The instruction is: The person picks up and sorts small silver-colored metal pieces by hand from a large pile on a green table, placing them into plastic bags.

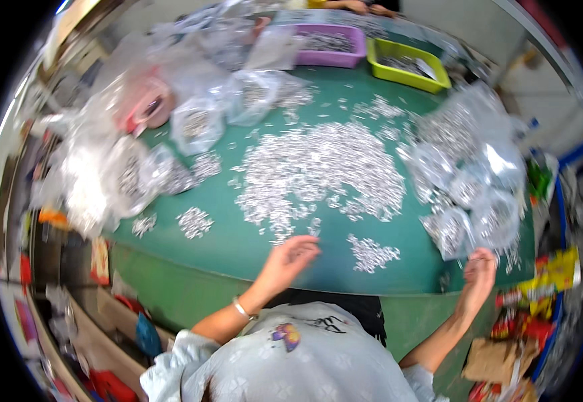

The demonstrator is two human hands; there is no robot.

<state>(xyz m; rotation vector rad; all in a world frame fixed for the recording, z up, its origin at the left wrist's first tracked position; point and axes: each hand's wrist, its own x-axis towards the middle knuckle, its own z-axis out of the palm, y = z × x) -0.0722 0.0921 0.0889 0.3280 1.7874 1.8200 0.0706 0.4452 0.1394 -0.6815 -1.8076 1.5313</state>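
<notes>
A broad pile of small silvery metal pieces (331, 164) covers the middle of the green table. At its near edge is my left hand (293, 258), a bracelet on the wrist, its fingers bent together; whatever they hold is too small to make out. A few loose pieces lie just beyond those fingertips. To their right sits a smaller heap of the same pieces (372, 254). My right hand (481, 268) is at the table's near right edge, closed in a pinch beside a clear plastic bag (451, 231) of pieces. What it pinches is unclear.
Filled clear bags (465, 134) crowd the right side; more bags (127, 174) and a pink container (154, 107) stand left. At the back are a purple basin (358, 50) and a yellow-green basin (428, 84). Another person's hands (365, 8) show at the far edge.
</notes>
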